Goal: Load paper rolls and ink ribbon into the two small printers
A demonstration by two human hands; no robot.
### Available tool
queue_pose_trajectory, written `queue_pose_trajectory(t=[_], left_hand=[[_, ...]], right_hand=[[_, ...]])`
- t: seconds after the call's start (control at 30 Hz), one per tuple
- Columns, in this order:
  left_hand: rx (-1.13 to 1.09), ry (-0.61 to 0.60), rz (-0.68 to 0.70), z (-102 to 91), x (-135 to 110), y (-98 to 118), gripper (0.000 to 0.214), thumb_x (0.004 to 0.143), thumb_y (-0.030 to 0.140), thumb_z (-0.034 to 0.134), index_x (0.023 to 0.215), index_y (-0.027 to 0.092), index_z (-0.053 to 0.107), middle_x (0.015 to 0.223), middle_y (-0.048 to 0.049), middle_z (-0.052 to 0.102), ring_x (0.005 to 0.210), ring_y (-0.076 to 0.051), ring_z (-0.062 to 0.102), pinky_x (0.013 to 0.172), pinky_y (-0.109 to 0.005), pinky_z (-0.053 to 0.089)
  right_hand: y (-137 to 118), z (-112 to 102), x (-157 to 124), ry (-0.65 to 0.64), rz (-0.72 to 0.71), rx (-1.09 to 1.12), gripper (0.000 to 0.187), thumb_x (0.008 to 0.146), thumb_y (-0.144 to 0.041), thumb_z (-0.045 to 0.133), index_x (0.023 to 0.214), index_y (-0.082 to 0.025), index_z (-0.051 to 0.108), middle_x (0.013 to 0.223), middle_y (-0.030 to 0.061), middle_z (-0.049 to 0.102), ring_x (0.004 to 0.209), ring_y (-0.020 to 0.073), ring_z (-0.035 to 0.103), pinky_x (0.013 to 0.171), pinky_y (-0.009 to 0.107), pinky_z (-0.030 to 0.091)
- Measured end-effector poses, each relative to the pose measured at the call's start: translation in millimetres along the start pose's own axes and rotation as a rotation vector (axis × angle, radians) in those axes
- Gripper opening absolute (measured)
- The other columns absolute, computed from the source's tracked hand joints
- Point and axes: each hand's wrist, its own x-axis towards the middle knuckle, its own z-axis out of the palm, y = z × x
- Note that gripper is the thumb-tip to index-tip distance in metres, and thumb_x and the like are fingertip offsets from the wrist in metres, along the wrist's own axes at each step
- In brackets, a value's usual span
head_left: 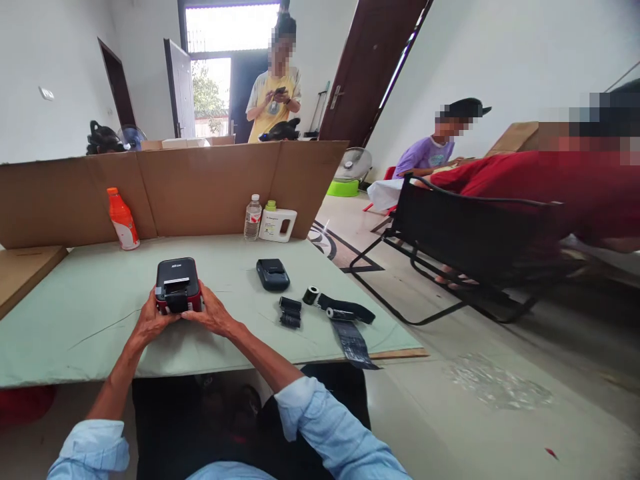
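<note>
A black and red portable label printer point(178, 277) stands on the pale green tabletop point(95, 280). My left hand point(151, 321) grips its left side and near corner, and my right hand point(213, 312) grips the right side. Both thumbs meet at its near end. To the right lies a smaller dark printer point(273, 275). Nearer to me are short black rolls point(290, 313), a roll with a white core point(311, 295) and a partly unwound black roll point(341, 315). The black strip point(353, 343) from that last roll hangs over the table's front edge.
A cardboard screen point(210, 190) borders the table's back, with an orange bottle point(123, 220), a clear water bottle point(253, 219) and a white jug point(277, 224) before it. A flat carton point(27, 273) lies at left. A black folding chair point(465, 247) with a seated person stands right.
</note>
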Motion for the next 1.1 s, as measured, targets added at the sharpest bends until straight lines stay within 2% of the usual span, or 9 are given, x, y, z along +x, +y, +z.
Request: queue_pose_trajectory(t=[0.13,0.23,0.37,0.47,0.6,0.8,0.97,1.1], left_hand=[[-0.015,-0.128,0.081,42.1,-1,21,0.094,0.063,0.032,0.09,0.146,0.02,0.05,0.13,-0.0106,0.072,0.116,-0.032,0.071,0.102,-0.048,0.057],[-0.02,-0.199,0.102,71.4,-1,25,0.095,0.064,0.028,0.087,0.15,0.02,0.047,0.129,-0.0105,0.072,0.115,-0.031,0.071,0.101,-0.047,0.057],[-0.044,-0.249,0.109,90.2,-3,19,0.093,0.067,0.026,0.084,0.151,0.02,0.045,0.13,-0.0112,0.071,0.117,-0.031,0.07,0.101,-0.048,0.057],[-0.005,-0.271,0.136,88.0,-2,16,0.093,0.067,0.023,0.082,0.153,0.021,0.045,0.136,-0.0114,0.069,0.121,-0.032,0.068,0.104,-0.05,0.056],[-0.005,-0.352,0.143,73.4,4,18,0.096,0.072,0.021,0.076,0.161,0.023,0.039,0.146,-0.0126,0.063,0.125,-0.031,0.066,0.104,-0.048,0.057],[-0.07,-0.463,0.123,49.7,24,18,0.091,0.081,0.034,0.077,0.163,0.03,0.039,0.166,-0.0135,0.046,0.148,-0.037,0.05,0.109,-0.05,0.054],[-0.016,-0.441,0.105,43.4,31,17,0.079,0.081,0.045,0.081,0.154,0.029,0.055,0.166,-0.0141,0.045,0.147,-0.039,0.051,0.105,-0.048,0.058],[0.069,-0.384,0.163,47.0,30,18,0.074,0.083,0.05,0.081,0.15,0.027,0.059,0.162,-0.0154,0.048,0.138,-0.035,0.059,0.094,-0.043,0.063]], right_hand=[[9,-34,-35,0.111,0.062,-0.065,0.091,0.077,-0.043,0.087,0.156,-0.026,0.045,0.148,0.0121,0.061,0.135,0.0345,0.058,0.115,0.053,0.046],[20,-53,-55,0.186,0.123,-0.096,0.092,0.076,-0.042,0.087,0.156,-0.025,0.045,0.147,0.0122,0.062,0.133,0.0343,0.059,0.114,0.053,0.048],[31,-64,-67,0.214,0.128,-0.113,0.091,0.077,-0.042,0.086,0.157,-0.024,0.045,0.149,0.0133,0.06,0.135,0.0346,0.058,0.116,0.055,0.047],[37,-64,-70,0.224,0.097,-0.143,0.096,0.074,-0.042,0.089,0.158,-0.026,0.044,0.153,0.0136,0.057,0.141,0.0364,0.054,0.12,0.058,0.043],[41,-62,-73,0.235,0.103,-0.157,0.106,0.072,-0.041,0.091,0.162,-0.028,0.037,0.158,0.0142,0.052,0.146,0.0378,0.049,0.122,0.059,0.04],[34,-60,-77,0.257,0.099,-0.146,0.105,0.073,-0.038,0.091,0.163,-0.029,0.037,0.156,0.0127,0.055,0.142,0.0375,0.053,0.118,0.059,0.044],[26,-60,-77,0.261,0.095,-0.144,0.102,0.075,-0.037,0.089,0.162,-0.028,0.037,0.156,0.0131,0.055,0.14,0.0366,0.054,0.117,0.058,0.046],[25,-60,-76,0.264,0.089,-0.156,0.1,0.077,-0.038,0.088,0.162,-0.029,0.037,0.155,0.0131,0.056,0.141,0.0361,0.054,0.117,0.058,0.045]])
